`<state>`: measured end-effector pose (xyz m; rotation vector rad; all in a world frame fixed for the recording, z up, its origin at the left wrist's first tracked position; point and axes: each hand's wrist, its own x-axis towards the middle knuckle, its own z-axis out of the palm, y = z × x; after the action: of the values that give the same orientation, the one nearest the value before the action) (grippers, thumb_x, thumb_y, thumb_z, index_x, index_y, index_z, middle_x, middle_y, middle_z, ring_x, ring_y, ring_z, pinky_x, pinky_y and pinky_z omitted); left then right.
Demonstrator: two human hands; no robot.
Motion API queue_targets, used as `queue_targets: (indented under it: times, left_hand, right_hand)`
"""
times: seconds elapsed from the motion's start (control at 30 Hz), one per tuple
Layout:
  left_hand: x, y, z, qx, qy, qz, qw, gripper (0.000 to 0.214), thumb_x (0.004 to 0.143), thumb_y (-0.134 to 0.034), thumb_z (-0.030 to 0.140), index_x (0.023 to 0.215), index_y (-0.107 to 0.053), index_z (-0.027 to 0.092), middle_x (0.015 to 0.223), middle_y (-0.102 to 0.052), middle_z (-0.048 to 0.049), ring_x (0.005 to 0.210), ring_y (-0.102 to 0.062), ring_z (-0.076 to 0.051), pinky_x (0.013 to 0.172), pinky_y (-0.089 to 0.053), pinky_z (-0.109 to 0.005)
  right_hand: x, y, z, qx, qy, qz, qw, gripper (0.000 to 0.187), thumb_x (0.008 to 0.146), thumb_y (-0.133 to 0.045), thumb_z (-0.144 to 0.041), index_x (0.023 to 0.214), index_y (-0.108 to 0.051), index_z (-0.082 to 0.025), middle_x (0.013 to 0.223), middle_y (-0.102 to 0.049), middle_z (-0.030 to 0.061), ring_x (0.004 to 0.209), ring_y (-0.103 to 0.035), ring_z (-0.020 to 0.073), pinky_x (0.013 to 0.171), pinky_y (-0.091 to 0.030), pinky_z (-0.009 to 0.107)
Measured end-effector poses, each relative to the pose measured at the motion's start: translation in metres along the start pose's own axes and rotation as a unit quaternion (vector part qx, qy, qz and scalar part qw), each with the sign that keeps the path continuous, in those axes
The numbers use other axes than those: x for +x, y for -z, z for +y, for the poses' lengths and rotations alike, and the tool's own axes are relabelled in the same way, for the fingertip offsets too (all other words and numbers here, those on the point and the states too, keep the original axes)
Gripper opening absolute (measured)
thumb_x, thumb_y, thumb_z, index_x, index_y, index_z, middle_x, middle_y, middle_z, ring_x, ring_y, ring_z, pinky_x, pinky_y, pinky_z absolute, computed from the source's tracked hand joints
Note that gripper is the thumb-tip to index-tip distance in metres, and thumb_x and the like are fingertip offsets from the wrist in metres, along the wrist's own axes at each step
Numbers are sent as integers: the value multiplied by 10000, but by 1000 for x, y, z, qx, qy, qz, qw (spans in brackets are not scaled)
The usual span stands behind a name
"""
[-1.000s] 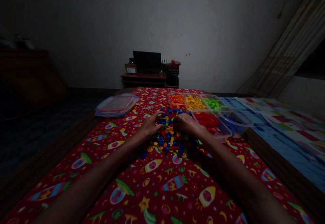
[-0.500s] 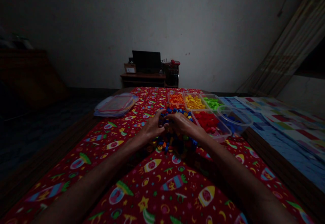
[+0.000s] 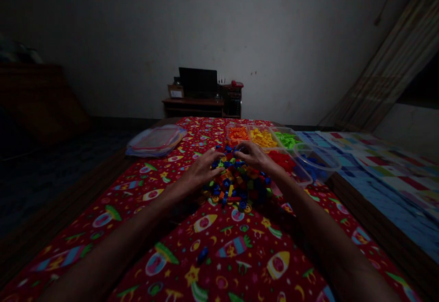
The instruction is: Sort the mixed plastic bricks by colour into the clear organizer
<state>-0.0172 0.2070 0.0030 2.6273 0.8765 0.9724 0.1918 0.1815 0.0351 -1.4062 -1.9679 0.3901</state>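
Red rocket-print cloth (image 3: 219, 256) | grey wall (image 3: 274, 41) | dim room

No legible text, label, brand or number anywhere

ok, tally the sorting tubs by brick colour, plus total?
orange tub: 1
yellow tub: 1
green tub: 1
red tub: 1
blue tub: 1
Total: 5 tubs. Both hands, left hand and right hand, are on the mixed pile, not in any tub.
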Motion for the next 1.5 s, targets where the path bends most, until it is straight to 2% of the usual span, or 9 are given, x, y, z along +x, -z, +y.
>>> queue_targets:
  times: [0.2,0.47,0.6,0.7,0.83,1.07,1.27,1.4,1.5]
  left_hand:
    - [-14,36,52,-66,-67,-112,989,260,907,-483,342,1057,-635,195,1066,-658,-68,989,-614,-198,892,-481,-329]
    - [-119,71,111,-92,-191,-363,907,538,903,-468,293,1411,-327,400,1404,-484,27,1301,-431,-220,1128,-290,-404]
    - [-143,63,88,11,-203,-339,919,561,895,-480,204,1406,-340,387,1427,-452,49,1330,-392,-178,1152,-246,-367]
    - [-137,46,54,90,-229,-252,936,564,882,-475,119,1396,-375,328,1439,-441,20,1363,-335,-181,1168,-200,-384]
    - [-101,16,15,151,-230,-136,952,414,914,-505,214,1315,-472,315,1404,-488,-18,1361,-336,-213,1161,-162,-492]
    - [-25,-29,1,158,-152,-97,971,422,961,-338,245,1375,-413,218,1463,-407,-58,1384,-277,-208,1160,-134,-494]
    - [-5,-20,6,126,-79,-55,987,441,974,-250,289,1373,-418,211,1442,-436,-57,1370,-301,-202,1152,-152,-496]
    - [-18,-10,-23,98,45,23,994,489,974,-202,358,1342,-451,153,1379,-499,-101,1317,-384,-218,1137,-221,-470]
    - [-35,-12,-48,34,97,10,995,528,962,-205,412,1339,-454,139,1349,-522,-119,1280,-435,-236,1103,-305,-435]
  right_hand:
    - [-1,-1,-1,-9,-18,-8,1000,241,764,-491,-211,859,-691,-116,671,-606,3,609,-509,106,586,-359,213]
    - [-1,-1,2,-19,-15,5,1000,277,808,-427,-283,737,-633,-111,634,-575,4,587,-510,106,546,-320,211]
    - [1,-3,3,-32,-13,2,999,274,817,-431,-292,735,-628,-121,630,-564,2,583,-497,103,536,-291,214]
    - [1,-4,3,-34,-7,1,999,270,822,-435,-295,731,-628,-129,639,-572,2,589,-494,104,537,-286,215]
    - [0,-2,-1,-33,3,11,999,268,827,-439,-277,703,-622,-126,622,-575,0,572,-483,100,540,-297,212]
    - [0,9,1,-38,14,45,998,293,843,-447,-255,662,-628,-113,618,-589,7,576,-481,88,558,-317,204]
    - [-1,14,12,-61,-5,33,998,325,840,-431,-296,623,-597,-119,554,-494,-21,529,-410,84,518,-260,219]
    - [-1,33,15,-79,-28,16,996,314,840,-451,-298,654,-624,-114,591,-552,2,542,-445,89,529,-277,216]
    - [-7,67,21,-141,-53,67,986,308,846,-457,-290,689,-654,-113,658,-618,39,573,-484,102,551,-301,222]
